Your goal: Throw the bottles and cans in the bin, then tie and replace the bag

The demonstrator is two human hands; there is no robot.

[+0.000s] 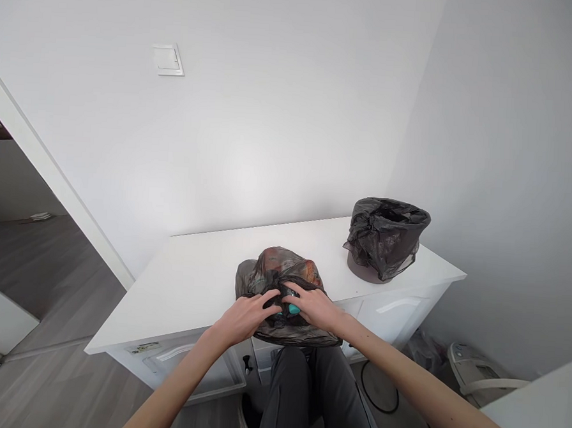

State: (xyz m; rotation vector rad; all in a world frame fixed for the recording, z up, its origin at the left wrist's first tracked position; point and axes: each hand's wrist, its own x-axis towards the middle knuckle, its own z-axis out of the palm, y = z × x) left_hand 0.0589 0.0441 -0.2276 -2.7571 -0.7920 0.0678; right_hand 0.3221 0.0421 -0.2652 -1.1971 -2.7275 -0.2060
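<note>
A filled black trash bag [283,262] rests at the front edge of the white cabinet top, its near part hanging over the edge. Through the thin film, orange and reddish contents show, and something teal [294,309] appears in the gap at the bag's mouth. My left hand [245,315] grips the gathered film on the left of that mouth with bent fingers. From the right, my right hand [318,308] holds the film on the opposite side, its fingertips close to those of the left. Exactly how the fingertips pinch the film is partly hidden.
At the right of the cabinet top [201,267] stands a waste bin [367,269] lined with a black bag [385,235]. A wall rises behind, with a light switch [168,59]. On the floor to the right are a beige appliance [474,367] and a black cable [376,407].
</note>
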